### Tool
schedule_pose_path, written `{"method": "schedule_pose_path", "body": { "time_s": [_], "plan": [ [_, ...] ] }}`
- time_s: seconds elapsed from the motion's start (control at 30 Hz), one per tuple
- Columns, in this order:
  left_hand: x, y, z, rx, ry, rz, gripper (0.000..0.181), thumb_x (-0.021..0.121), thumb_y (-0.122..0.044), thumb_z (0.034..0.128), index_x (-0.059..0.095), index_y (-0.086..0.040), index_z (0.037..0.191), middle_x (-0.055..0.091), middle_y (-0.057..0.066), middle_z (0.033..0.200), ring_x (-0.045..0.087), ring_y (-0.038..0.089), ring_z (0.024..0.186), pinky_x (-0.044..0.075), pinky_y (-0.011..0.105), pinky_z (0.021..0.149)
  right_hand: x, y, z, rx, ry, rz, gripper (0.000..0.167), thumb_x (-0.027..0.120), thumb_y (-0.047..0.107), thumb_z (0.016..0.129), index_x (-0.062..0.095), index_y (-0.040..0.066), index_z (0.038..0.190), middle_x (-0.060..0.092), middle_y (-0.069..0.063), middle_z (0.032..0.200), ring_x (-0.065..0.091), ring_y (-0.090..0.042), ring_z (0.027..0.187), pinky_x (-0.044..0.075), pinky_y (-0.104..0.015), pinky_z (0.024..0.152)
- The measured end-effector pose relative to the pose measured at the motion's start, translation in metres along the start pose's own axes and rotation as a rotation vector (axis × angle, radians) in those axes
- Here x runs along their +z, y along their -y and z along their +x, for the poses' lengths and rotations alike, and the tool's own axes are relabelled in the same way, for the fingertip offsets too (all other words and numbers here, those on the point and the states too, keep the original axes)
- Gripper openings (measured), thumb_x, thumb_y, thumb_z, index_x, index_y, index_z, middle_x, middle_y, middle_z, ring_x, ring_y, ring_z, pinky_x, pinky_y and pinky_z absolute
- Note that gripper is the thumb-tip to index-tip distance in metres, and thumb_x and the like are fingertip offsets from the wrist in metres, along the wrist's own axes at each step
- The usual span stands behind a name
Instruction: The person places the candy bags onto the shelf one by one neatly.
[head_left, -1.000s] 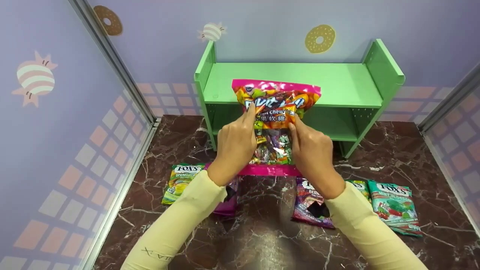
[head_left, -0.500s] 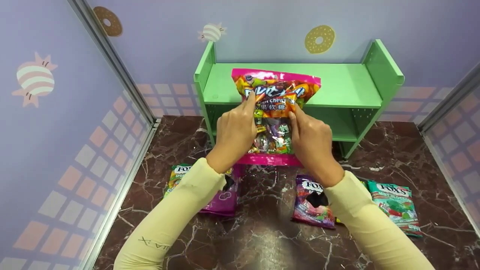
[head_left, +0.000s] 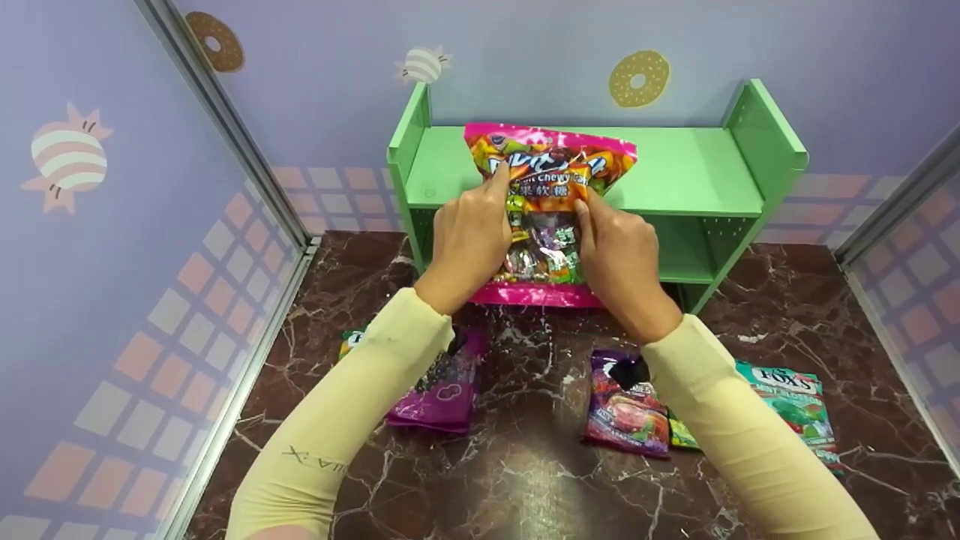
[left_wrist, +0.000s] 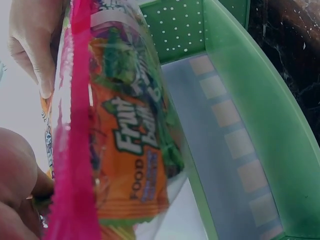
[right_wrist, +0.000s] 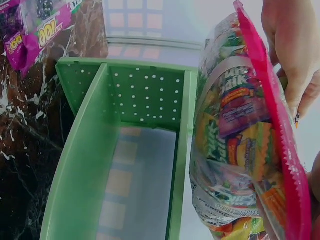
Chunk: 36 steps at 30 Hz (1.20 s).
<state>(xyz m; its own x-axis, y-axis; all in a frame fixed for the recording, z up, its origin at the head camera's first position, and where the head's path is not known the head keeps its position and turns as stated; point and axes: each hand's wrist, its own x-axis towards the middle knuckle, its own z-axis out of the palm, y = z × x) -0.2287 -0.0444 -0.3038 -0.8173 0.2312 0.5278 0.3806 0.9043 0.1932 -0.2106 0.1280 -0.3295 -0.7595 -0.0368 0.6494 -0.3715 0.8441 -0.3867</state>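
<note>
A pink-edged bag of fruit chewy candy (head_left: 547,247) is held up in front of the green shelf (head_left: 675,172), its printed front toward the head camera. My left hand (head_left: 471,236) grips its left side, the index finger lying along the front. On the opposite side my right hand (head_left: 619,251) grips the bag with the thumb on its front. Wrapped sweets show through the clear plastic of the candy bag (left_wrist: 130,130) in the left wrist view. In the right wrist view the bag (right_wrist: 235,125) stands beside the shelf's perforated end panel (right_wrist: 147,95).
Below my left arm lies a purple bag (head_left: 435,397), with a mostly covered green bag behind the sleeve. Near my right arm lie a purple Fox's bag (head_left: 626,420) and a teal Fox's bag (head_left: 799,405), a yellow-green one between them. Patterned walls enclose the dark marble surface (head_left: 525,465).
Both hands have moved the candy bag upward and forward, toward the shelf's upper level. The grip looks the same, and the bags on the marble have stayed put.
</note>
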Motion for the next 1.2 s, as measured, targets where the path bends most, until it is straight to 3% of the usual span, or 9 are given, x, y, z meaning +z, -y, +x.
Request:
{"method": "schedule_pose_path", "body": {
  "time_s": [0.33, 0.63, 1.0, 1.2],
  "plan": [
    [0.011, 0.006, 0.014, 0.011, -0.028, 0.029, 0.052, 0.04, 0.004, 0.0889, 0.052, -0.007, 0.138, 0.071, 0.013, 0.088, 0.04, 0.017, 0.048, 0.031, 0.029, 0.041, 0.01, -0.009, 0.015, 0.03, 0.026, -0.016, 0.036, 0.044, 0.027, 0.103, 0.067, 0.001, 0.115, 0.064, -0.02, 0.068, 0.063, -0.041, 0.064, 0.049, -0.053, 0.062],
    [0.018, 0.011, 0.028, -0.002, -0.027, 0.036, 0.05, 0.04, 0.001, 0.0902, 0.054, -0.01, 0.137, 0.073, 0.011, 0.09, 0.055, 0.023, 0.052, 0.044, 0.037, 0.045, 0.021, -0.019, 0.028, 0.025, 0.008, -0.046, 0.034, 0.044, 0.027, 0.103, 0.067, 0.003, 0.11, 0.067, -0.022, 0.073, 0.065, -0.043, 0.07, 0.048, -0.056, 0.062],
    [0.024, 0.01, 0.045, 0.006, 0.007, 0.095, 0.051, 0.039, 0.003, 0.0882, 0.053, -0.009, 0.136, 0.063, 0.006, 0.07, 0.04, 0.016, 0.05, 0.031, 0.028, 0.044, 0.028, -0.029, 0.041, 0.011, -0.022, -0.096, 0.036, 0.042, 0.028, 0.104, 0.065, 0.001, 0.098, 0.064, -0.02, 0.069, 0.063, -0.043, 0.066, 0.046, -0.054, 0.057],
    [0.027, 0.009, 0.056, -0.002, 0.034, 0.107, 0.052, 0.038, 0.002, 0.0899, 0.05, -0.01, 0.139, 0.06, 0.005, 0.068, 0.036, 0.014, 0.05, 0.028, 0.027, 0.044, 0.03, -0.032, 0.049, 0.03, -0.016, -0.122, 0.038, 0.042, 0.03, 0.104, 0.062, 0.0, 0.09, 0.062, -0.02, 0.067, 0.062, -0.044, 0.066, 0.045, -0.054, 0.058]
  ]
}}
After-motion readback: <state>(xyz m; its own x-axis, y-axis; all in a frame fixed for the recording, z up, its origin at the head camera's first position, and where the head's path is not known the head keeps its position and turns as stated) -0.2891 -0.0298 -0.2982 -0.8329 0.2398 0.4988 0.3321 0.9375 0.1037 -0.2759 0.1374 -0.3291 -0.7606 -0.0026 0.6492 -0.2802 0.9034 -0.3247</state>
